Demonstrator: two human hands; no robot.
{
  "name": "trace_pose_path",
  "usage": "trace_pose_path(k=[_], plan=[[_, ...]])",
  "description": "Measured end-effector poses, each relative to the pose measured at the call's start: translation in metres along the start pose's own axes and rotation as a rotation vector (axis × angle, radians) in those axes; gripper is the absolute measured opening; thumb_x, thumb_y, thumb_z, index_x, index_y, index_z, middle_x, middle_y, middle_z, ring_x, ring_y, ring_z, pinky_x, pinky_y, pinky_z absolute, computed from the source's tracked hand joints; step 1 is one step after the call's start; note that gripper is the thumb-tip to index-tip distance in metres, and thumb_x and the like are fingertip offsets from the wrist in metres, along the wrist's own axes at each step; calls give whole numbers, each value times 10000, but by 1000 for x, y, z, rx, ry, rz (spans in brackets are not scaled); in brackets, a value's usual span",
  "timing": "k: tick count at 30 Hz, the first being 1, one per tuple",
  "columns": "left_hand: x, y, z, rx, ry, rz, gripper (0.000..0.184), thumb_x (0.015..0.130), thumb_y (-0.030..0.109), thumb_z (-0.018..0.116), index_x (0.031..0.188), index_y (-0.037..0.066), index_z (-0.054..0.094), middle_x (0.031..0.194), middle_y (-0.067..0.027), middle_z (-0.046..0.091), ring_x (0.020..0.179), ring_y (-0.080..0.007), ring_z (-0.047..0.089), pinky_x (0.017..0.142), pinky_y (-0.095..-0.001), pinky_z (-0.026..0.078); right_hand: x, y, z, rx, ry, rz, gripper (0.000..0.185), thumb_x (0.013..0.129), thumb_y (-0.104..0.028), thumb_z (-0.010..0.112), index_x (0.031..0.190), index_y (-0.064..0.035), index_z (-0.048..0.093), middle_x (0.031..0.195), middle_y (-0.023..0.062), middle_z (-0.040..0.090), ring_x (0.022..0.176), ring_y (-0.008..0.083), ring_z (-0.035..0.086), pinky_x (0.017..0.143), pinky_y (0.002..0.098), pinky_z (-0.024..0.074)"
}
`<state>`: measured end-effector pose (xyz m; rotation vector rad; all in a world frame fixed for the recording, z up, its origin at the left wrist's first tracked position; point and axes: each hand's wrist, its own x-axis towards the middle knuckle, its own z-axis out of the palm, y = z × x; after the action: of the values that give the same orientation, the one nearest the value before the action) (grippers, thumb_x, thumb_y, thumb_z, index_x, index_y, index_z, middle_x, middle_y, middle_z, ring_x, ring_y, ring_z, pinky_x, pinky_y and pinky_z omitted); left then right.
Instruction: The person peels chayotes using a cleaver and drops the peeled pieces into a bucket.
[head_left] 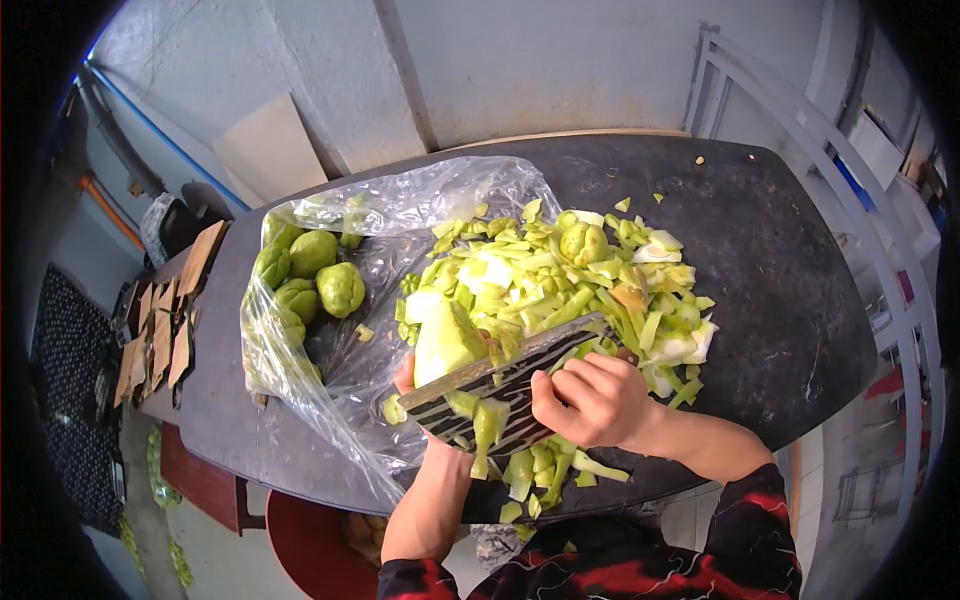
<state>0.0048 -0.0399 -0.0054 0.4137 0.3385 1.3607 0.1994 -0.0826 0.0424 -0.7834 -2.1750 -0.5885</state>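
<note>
Green fruit (443, 342) sits just past the big knife (524, 385), maybe being cut: the right hand (597, 400) grips the knife, the left hand (405, 375) hides mostly behind it, hold unclear, and the next stroke likely needs care.

The glossy bag (455, 185) is clear, crinkled plastic; the desk (780, 240) under it is matt and scuffed. The knife (530, 380) looks like wet, streaked metal. The squashes (341, 290) at left have shiny, furrowed skins.

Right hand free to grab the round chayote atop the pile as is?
Probably not: the right hand grips the knife. Put that down and the chayote looks reachable, nothing covering it.
</note>
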Motion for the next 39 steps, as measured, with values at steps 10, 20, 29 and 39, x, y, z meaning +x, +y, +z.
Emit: trace_pose_path(k=[10, 20, 29, 39], plan=[[-9, 3, 12, -45, -21, -61, 708, 861, 562, 565, 1367, 69, 521, 1258, -122, 629, 1071, -310, 646, 921, -457, 549, -9, 15, 12, 89, -20, 174, 87, 899, -76, 573, 826, -57, 530, 577, 27, 546, 484, 154, 613, 402, 295, 504], [-7, 7, 10, -302, -35, -127, 723, 903, 645, 498, 1397, 117, 505, 1291, -142, 606, 1131, -309, 622, 900, -509, 537, -11, 26, 8, 147, -156, 326, 120, 787, -14, 600, 870, -69, 533, 625, 28, 583, 526, 213, 644, 450, 336, 516], [-1, 5, 13, -214, 100, -117, 617, 998, 578, 414, 1281, 53, 571, 1158, -190, 638, 1034, -327, 621, 930, -470, 523, -9, 15, 12, 54, -12, -2, 108, 769, 11, 656, 872, 2, 624, 609, 10, 475, 514, 148, 531, 444, 269, 423], [0, 4, 6, -40, 4, -29, 769, 912, 604, 505, 1391, 4, 464, 1111, -234, 607, 981, -300, 621, 849, -405, 534, -8, 9, 8, -17, -47, -43, 82, 802, -46, 624, 880, -20, 615, 648, 7, 509, 570, 129, 561, 475, 238, 453]])
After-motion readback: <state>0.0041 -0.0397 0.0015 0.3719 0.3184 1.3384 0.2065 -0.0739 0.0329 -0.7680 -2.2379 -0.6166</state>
